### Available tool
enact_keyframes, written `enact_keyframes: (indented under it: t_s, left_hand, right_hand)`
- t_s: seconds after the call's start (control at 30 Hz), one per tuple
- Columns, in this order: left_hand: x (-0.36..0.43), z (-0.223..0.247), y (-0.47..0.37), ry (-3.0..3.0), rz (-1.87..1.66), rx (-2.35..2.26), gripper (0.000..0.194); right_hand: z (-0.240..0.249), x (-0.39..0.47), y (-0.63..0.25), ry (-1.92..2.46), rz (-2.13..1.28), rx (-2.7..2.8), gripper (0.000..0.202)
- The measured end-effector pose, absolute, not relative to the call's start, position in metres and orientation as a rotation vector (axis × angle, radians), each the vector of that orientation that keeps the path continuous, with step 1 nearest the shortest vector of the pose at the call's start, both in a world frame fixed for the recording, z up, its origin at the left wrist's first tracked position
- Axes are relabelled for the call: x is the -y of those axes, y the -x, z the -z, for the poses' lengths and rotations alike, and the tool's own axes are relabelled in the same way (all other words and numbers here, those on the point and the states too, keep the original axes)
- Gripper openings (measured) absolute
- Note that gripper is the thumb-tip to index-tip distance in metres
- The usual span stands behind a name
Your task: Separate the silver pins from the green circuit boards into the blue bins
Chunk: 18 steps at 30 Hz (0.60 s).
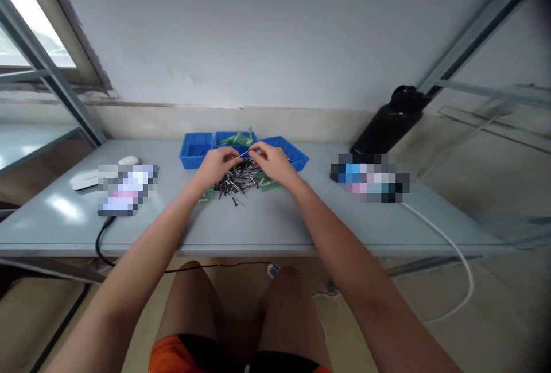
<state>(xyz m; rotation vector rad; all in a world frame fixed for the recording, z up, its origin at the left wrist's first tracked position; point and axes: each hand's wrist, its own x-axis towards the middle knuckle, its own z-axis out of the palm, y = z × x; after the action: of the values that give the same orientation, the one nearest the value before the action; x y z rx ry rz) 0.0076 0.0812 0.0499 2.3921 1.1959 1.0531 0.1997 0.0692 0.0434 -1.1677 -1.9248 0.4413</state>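
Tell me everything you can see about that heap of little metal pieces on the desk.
The heap is a loose tangle of thin, screw-like pieces, some silvery, some dark, apparently metal. They lie at many angles on the grey desk, nearer the person than the blue trays, with strays along the near edge. Crumpled green plastic lies at its right side. The left hand and right hand are over its far part; whether they touch it is unclear.
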Motion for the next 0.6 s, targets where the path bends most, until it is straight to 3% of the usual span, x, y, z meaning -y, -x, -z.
enact_keyframes:
  t_s: [0.6]
  left_hand:
    - [-0.0777, -0.0523, -0.0126, -1.999, -1.146, -0.957, 0.012]
  right_hand:
    - [-0.0428, -0.0645, -0.1953, 1.153, -0.387, 2.128, 0.025]
